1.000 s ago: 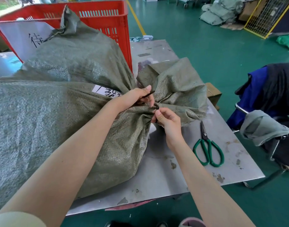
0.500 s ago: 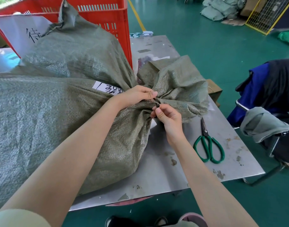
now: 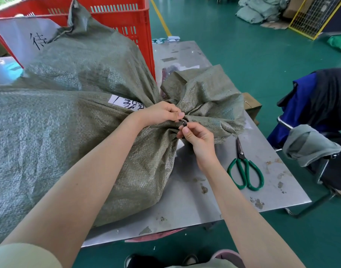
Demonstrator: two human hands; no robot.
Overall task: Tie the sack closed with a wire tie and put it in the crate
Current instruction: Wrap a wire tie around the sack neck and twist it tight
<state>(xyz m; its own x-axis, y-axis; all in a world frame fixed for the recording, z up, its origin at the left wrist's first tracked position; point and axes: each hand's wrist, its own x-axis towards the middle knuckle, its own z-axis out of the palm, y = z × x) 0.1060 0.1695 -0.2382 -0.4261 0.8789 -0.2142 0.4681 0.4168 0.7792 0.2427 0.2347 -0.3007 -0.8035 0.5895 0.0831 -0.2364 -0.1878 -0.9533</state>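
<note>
Coarse woven grey-green sack (image 3: 73,120) lies lengthwise across the steel table (image 3: 194,202), bunched neck pointing right, left hand (image 3: 160,114) clamping that neck, right hand (image 3: 196,135) pinching the dark wire tie (image 3: 183,123), red slotted crate (image 3: 125,18) beyond.

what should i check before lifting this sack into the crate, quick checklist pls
1. Neck gathered: ok, the sack is bunched tight where the left hand pinches it.
2. Wire tie fastened: cannot tell, it is small and dark at the right hand, which is working it at the neck.
3. Hands free to lift: not ok, both are busy at the neck.
4. Room in the red crate: cannot tell, another sack leans against it and hides the inside.
5. Scissors out of the way: ok, they lie on the table beside the sack, apart from it.
</note>
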